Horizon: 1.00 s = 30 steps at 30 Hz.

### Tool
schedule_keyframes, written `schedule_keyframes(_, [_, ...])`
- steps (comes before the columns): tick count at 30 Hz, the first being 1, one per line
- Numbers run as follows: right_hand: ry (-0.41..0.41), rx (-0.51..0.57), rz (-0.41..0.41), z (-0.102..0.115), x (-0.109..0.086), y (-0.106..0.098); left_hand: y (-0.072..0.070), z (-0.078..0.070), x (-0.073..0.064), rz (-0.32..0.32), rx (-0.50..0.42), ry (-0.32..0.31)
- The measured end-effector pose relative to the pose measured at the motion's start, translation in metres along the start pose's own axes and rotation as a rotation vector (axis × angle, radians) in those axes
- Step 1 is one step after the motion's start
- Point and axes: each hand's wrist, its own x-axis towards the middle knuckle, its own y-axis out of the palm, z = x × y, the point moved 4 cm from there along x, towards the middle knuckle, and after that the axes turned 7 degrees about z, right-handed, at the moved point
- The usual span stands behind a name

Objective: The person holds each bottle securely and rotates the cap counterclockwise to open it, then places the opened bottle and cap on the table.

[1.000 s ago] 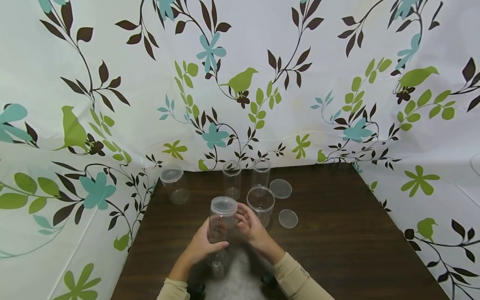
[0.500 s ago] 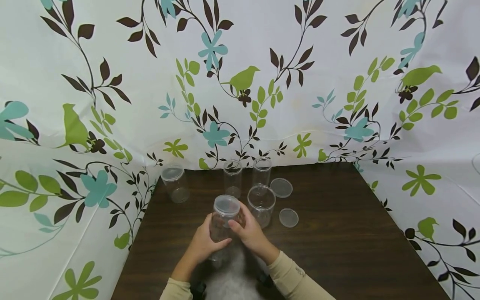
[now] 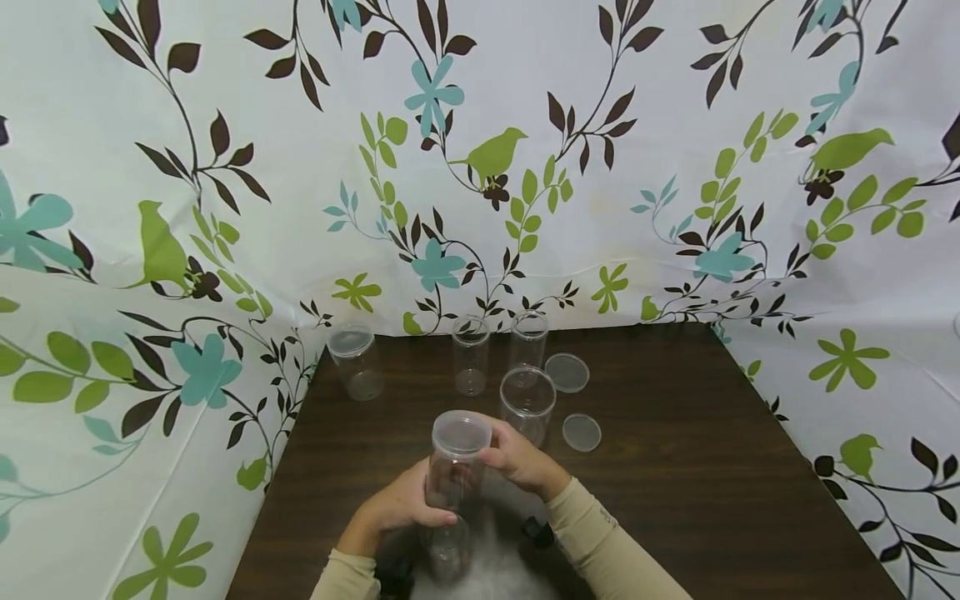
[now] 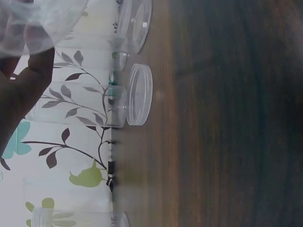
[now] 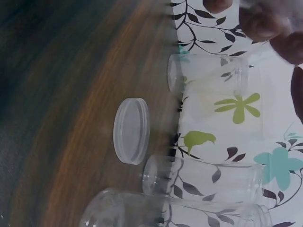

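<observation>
A clear jar (image 3: 450,479) with a translucent lid (image 3: 462,433) on top is held above the table, near the body. My left hand (image 3: 401,504) grips the jar's body from the left, its thumb across the near side. At the lid's right edge my right hand (image 3: 525,458) holds the rim, thumb in front and fingers partly hidden behind. In the left wrist view, part of the left hand (image 4: 26,80) shows against clear plastic. Fingers of the right hand (image 5: 265,23) appear at the upper right of the right wrist view.
A lidded jar (image 3: 356,367) stands at the table's back left. Uncovered jars, a tall one (image 3: 470,358), another (image 3: 529,337) and a wider one (image 3: 528,404), stand behind the hands. Two loose lids, one farther (image 3: 567,372) and one nearer (image 3: 582,432), lie to their right.
The held jar has come slightly nearer the body. My right hand has shifted from the jar's side up to the lid's rim. The left hand keeps its grip.
</observation>
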Motion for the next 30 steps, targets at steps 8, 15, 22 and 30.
schedule_keyframes(8, [-0.012, 0.222, 0.119, -0.007, -0.001, 0.006, -0.001, 0.004, 0.000, -0.019, -0.023, 0.010])
schedule_keyframes(15, [0.054, 0.227, -0.132, -0.016, -0.006, 0.005, -0.007, 0.007, -0.006, -0.152, -0.018, -0.019])
schedule_keyframes(22, [0.067, -0.036, -0.385, -0.011, -0.007, 0.002, -0.024, 0.012, -0.007, -0.402, 0.100, -0.045])
schedule_keyframes(30, [0.125, -0.160, -0.445, -0.004, -0.003, -0.001, -0.032, 0.020, 0.000, -0.580, 0.396, -0.261])
